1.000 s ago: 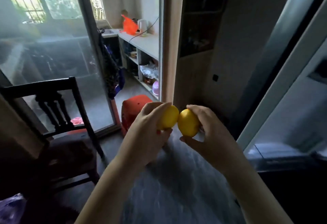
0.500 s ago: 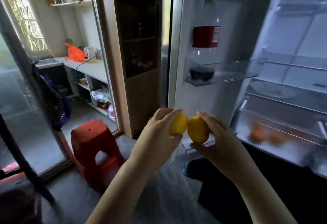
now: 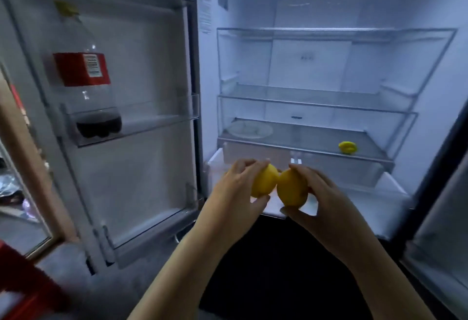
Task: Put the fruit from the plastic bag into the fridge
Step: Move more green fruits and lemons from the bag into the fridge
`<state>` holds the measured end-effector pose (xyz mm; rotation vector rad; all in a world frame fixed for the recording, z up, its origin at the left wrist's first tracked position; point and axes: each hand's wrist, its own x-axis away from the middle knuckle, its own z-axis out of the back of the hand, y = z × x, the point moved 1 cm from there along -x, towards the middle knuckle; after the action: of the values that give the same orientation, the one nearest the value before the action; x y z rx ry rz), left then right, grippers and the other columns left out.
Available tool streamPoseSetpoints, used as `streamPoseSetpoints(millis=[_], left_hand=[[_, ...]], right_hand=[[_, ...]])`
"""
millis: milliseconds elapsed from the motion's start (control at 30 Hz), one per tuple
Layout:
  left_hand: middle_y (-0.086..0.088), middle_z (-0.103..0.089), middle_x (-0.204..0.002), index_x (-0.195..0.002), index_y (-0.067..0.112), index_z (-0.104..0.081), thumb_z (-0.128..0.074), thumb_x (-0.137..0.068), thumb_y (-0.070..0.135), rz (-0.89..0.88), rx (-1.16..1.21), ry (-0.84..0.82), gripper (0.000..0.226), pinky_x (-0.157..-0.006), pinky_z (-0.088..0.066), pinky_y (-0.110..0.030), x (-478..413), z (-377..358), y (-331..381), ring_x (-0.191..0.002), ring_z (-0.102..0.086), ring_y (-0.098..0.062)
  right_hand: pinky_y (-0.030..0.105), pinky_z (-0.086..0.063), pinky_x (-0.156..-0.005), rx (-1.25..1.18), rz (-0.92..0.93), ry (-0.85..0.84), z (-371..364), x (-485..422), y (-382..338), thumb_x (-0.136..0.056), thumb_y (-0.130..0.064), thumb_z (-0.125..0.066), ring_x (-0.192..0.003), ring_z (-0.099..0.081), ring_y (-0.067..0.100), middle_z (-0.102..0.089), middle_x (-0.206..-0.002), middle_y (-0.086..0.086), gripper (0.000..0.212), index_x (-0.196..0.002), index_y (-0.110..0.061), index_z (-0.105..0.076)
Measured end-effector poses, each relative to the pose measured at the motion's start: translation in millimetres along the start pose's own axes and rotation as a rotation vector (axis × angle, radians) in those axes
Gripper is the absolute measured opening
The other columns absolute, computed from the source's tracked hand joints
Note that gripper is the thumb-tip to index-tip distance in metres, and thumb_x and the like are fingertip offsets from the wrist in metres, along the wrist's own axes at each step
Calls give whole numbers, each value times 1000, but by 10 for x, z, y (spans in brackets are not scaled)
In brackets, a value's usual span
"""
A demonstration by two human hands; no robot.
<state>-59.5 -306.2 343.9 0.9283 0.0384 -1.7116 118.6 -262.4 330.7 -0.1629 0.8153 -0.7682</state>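
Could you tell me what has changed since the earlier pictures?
The person turned from the glass door to the open fridge, bringing both hands to its front. Unchanged: the left hand grips one yellow fruit, the right hand the other, side by side.

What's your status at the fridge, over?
Left hand grips a yellow fruit; right hand grips a second yellow fruit. Fridge open ahead. Yellow item on lower shelf. Nothing blocking.
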Motion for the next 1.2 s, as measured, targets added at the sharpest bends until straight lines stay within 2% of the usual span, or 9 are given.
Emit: streamPoseSetpoints(millis=[100,200,333,467,633,833,1100,1200], left_hand=[[7,-44,-134,-137,28,-44,-67,-82,23,-37,37,-51,60,-85,-36,-16,-254,-350,133,-112,-47,-11],[6,-45,-133,-137,26,-45,-68,-81,20,-76,79,-109,61,-85,-30,-11,-497,-692,181,-112,-45,-9],[5,-45,-132,-136,26,-46,-70,-79,20,-118,144,-169,62,-87,-37,-18,-839,-1143,116,-112,-49,-12],[3,-46,-129,-136,23,-47,-69,-81,18,-169,196,-206,59,-85,-33,-12,-1256,-1555,-31,-112,-48,-12],[0,-48,-126,-134,22,-48,-65,-79,19,-219,235,-226,58,-88,-41,-25,-1981,-1980,-354,-109,-50,-18],[1,-47,-126,-134,22,-47,-67,-81,19,-263,248,-262,57,-87,-40,-23,-2707,-2474,-741,-112,-49,-16],[4,-44,-128,-136,26,-43,-65,-84,23,-274,284,-365,57,-87,-43,-25,-3170,-3198,-838,-115,-46,-14],[6,-43,-129,-136,29,-42,-65,-85,26,-254,272,-369,56,-86,-41,-23,-3338,-3396,-818,-116,-44,-13]], right_hand=[[1,-32,-90,-1,-58,41,183,72,366,-66,-25,-83,-107,-51,5,-50,-125,-11,72,-129,-22,-48],[-2,-30,-89,21,-132,76,289,123,646,-66,-23,-83,-108,-45,-6,-48,-124,-18,73,-130,-24,-48],[3,-32,-93,43,-215,87,301,100,1045,-70,-24,-82,-113,-45,-5,-47,-127,-20,73,-132,-28,-45],[10,-35,-97,68,-263,99,263,-124,1483,-71,-28,-80,-118,-45,-3,-47,-129,-19,71,-133,-30,-43],[19,-36,-100,96,-245,88,194,-692,2035,-76,-28,-76,-124,-42,0,-47,-132,-14,69,-135,-26,-41],[16,-32,-101,167,-306,108,-10,-1209,2638,-78,-29,-74,-127,-38,0,-42,-137,-17,69,-137,-28,-39],[19,-33,-103,186,-444,89,-73,-1352,3358,-79,-31,-73,-129,-35,-2,-39,-139,-19,69,-138,-31,-37],[12,-31,-101,193,-464,54,-10,-1430,3626,-79,-32,-72,-127,-34,-5,-37,-139,-22,70,-138,-34,-35]])
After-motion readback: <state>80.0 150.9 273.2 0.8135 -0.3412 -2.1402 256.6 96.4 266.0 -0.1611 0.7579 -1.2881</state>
